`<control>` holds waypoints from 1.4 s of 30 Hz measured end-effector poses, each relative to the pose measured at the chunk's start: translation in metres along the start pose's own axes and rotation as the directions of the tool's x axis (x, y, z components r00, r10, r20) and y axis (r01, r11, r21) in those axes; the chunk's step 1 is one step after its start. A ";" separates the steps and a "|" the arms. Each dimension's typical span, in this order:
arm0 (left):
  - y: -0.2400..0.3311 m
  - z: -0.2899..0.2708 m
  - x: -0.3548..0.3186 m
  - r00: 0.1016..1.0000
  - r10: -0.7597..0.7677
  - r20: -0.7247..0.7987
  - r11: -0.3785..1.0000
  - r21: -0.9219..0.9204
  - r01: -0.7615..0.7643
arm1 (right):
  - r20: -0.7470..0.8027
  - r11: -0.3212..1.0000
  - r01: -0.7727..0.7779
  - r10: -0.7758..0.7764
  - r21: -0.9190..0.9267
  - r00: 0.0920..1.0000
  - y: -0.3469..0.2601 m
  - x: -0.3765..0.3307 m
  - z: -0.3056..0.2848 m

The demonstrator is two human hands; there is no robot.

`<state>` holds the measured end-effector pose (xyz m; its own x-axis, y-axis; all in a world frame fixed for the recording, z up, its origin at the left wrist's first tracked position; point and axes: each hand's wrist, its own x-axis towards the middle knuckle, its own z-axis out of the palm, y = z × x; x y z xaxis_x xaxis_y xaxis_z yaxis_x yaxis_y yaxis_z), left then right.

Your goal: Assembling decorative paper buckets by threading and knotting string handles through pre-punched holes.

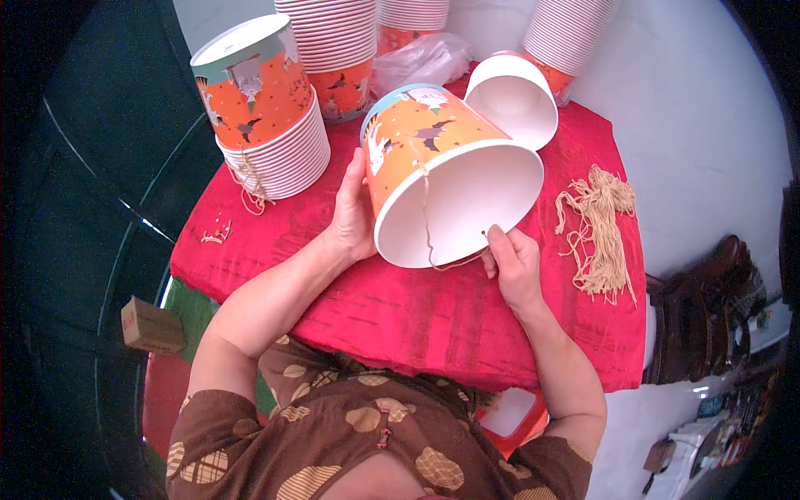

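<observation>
A large orange paper bucket with a pale blue band and printed figures is tilted over the table, its white inside turned toward me. My left hand grips its left side. A tan string passes through the wall near the upper rim and hangs across the opening. My right hand pinches the string's other end at the lower right rim, beside a small dark hole. My right fingertips partly cover that end.
A red cloth covers the table. A bundle of tan strings lies at right. Nested buckets stand at left, with string bits nearby. Another bucket lies on its side behind, near tall stacks and a plastic bag.
</observation>
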<state>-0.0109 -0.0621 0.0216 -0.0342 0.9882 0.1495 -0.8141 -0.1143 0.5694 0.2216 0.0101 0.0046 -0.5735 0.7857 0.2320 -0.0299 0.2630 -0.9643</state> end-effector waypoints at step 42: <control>0.003 0.012 0.000 0.999 -0.035 -0.018 0.986 0.162 0.037 | -0.141 0.812 0.441 -0.523 -0.382 0.841 -0.029 -0.002 0.002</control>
<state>-0.0060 -0.0639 0.0328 -0.0161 0.9932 0.1150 -0.7098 -0.0923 0.6983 0.2221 0.0000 0.0315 -0.3511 0.6019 0.7173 0.0359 0.7741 -0.6320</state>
